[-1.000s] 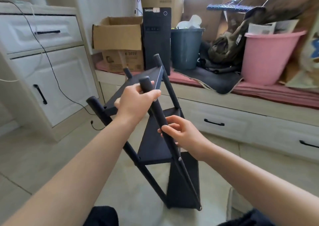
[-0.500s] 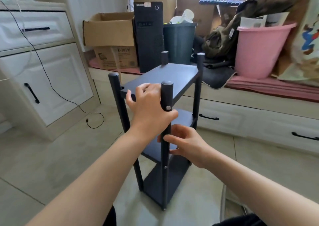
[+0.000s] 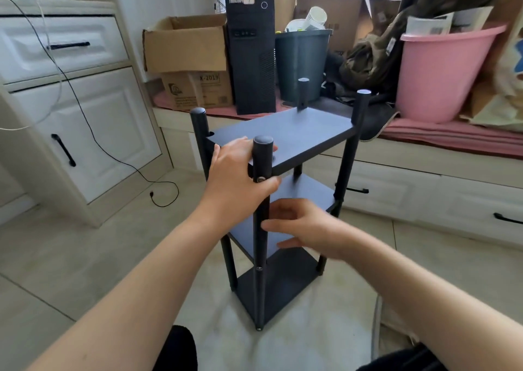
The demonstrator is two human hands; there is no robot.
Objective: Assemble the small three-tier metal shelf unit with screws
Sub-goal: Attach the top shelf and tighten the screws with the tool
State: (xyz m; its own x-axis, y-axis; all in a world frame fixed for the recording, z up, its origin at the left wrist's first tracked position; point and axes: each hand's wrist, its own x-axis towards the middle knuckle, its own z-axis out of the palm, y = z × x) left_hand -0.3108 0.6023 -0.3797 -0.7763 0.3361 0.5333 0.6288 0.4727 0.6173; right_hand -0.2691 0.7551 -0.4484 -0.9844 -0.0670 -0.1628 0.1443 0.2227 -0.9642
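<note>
Shelf unit [image 3: 283, 200]: we find it standing upright on the tiled floor [image 3: 85, 257], directly in front of the person, with all three tiers seated between four black posts.
Top tier [image 3: 294, 135]: level, with the four post ends rising above its corners.
Middle tier [image 3: 305, 195]: in place; partly hidden by the hands.
Bottom tier [image 3: 277, 288]: in place, just above the floor.
Near post [image 3: 261, 229]: we see a screw head [image 3: 259, 179] at the top tier and another at the bottom tier; the middle joint is covered by the right hand.
Progress: we judge the frame essentially assembled. Whether every screw is fitted and tight we cannot confirm, since the joints on the far posts are too small or turned away.
Remaining: in our judgement, a check of screw tightness and of wobble at most.
Left hand [image 3: 240, 178]: laid over the near edge of the top tier beside the near post, fingers flat on the board, thumb under the edge against the post at the screw; a light steadying hold.
Right hand [image 3: 302, 229]: lower, at the middle tier, fingers relaxed and spread, fingertips touching the near post; blurred, gripping nothing that we can make out.
Arms: both extended forward from the seated person.
</note>
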